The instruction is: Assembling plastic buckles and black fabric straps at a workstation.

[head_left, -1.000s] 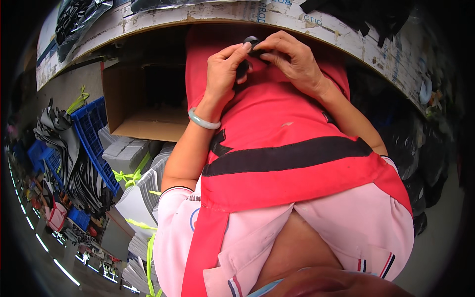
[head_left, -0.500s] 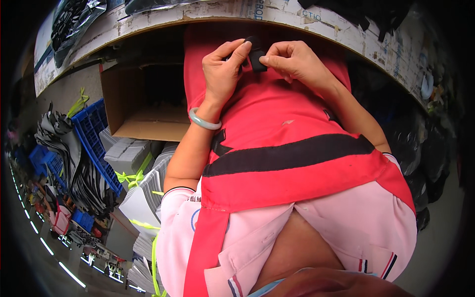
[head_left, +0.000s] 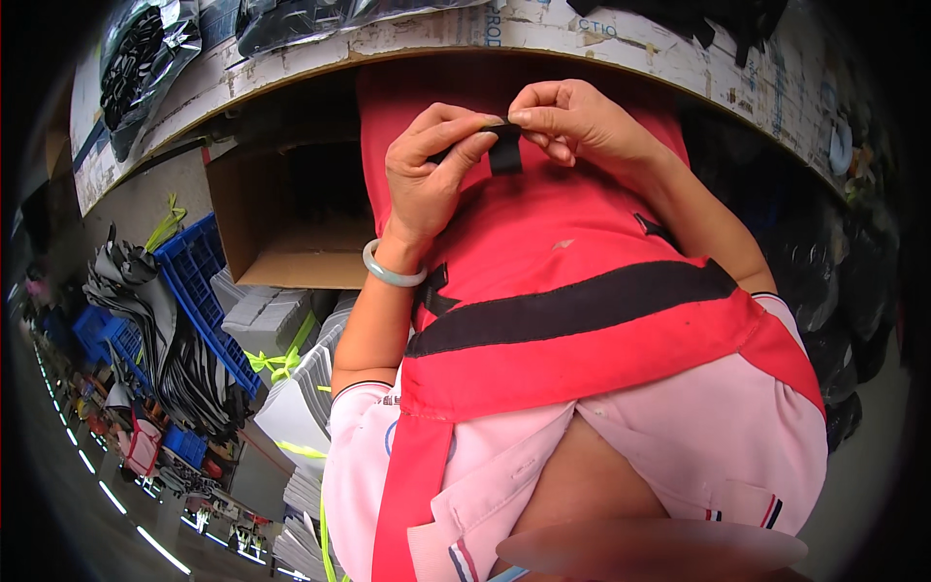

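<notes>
My left hand [head_left: 432,160] and my right hand [head_left: 572,121] meet in front of my red apron [head_left: 572,281], just below the edge of the worktable [head_left: 291,68]. Between the thumbs and forefingers of both hands I pinch a small black strap piece [head_left: 504,150], whose free end hangs down. A pale green bangle [head_left: 391,274] circles my left wrist. The hands partly hide the black piece, so its full shape is unclear.
An open cardboard box [head_left: 281,218] sits under the table at left. Beside it stand a blue plastic crate [head_left: 208,281], bundles of dark straps [head_left: 165,339] and tied stacks of grey sheets [head_left: 281,330]. Bags of black parts [head_left: 145,58] lie on the tabletop.
Both hands have shifted slightly downward and toward me with the black piece. The piece now hangs from the fingertips instead of being covered by the fingers.
</notes>
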Tool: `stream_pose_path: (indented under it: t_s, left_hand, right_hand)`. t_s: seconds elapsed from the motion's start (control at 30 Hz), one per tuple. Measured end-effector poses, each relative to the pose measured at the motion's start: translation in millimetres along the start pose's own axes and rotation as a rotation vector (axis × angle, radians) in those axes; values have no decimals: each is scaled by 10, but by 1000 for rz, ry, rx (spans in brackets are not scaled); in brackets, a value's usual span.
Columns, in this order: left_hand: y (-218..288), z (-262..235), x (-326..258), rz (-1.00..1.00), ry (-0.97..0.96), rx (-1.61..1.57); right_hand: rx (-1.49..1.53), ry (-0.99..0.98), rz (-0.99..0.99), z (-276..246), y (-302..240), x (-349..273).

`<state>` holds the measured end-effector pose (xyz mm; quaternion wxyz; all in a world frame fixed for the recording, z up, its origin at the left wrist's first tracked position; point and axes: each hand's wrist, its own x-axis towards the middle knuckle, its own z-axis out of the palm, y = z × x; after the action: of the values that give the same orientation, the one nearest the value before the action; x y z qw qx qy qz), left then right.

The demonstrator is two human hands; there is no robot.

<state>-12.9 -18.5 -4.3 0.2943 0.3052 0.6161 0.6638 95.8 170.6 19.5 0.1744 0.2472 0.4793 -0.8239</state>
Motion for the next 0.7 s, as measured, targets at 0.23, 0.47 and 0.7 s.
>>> stream_pose_path:
  t_s: [0.23,0.47,0.7]
  left_hand:
    - [269,-63,-97,151,-113,109]
    - [354,-68,-159,285,-166,235]
    - [337,-69,-201,280,-174,232]
  right_hand:
    - [-208,147,-269,56,15,6]
    - [16,-39,-91,51,-6,-15]
    - [-1,32,-215,103,52,-17]
